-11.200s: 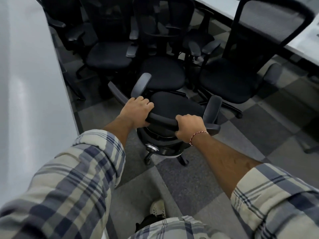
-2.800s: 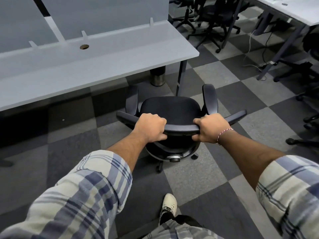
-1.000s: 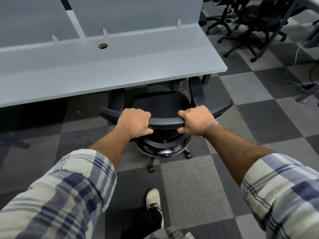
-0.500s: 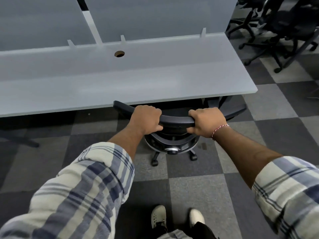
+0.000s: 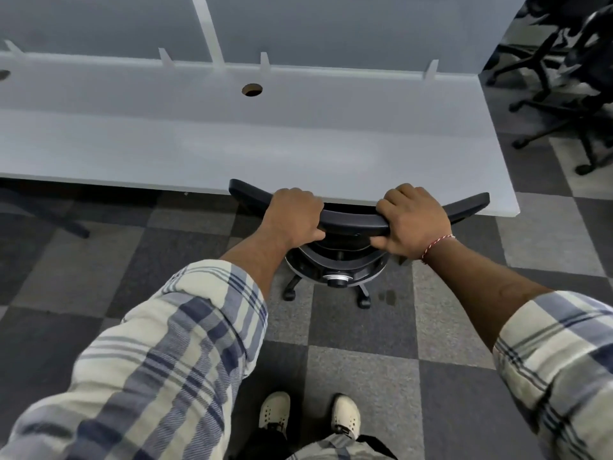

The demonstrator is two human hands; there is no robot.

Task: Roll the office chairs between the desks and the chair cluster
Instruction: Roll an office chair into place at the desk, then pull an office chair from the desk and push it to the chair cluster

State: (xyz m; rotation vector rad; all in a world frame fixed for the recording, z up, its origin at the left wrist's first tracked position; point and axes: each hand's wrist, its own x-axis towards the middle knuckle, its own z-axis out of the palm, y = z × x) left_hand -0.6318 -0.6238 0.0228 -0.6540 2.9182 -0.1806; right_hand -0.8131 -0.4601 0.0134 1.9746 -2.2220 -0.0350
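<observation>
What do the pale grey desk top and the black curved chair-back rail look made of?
The pale grey desk top: probably laminated board, satin finish; soft broad glare, cleanly cut round cable hole. The black curved chair-back rail: probably moulded plastic, matt; smooth rounded edges, faint sheen.

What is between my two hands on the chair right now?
In the head view, only a bare stretch of the office chair's backrest rail lies between the left hand and the right hand, both gripping it.
</observation>
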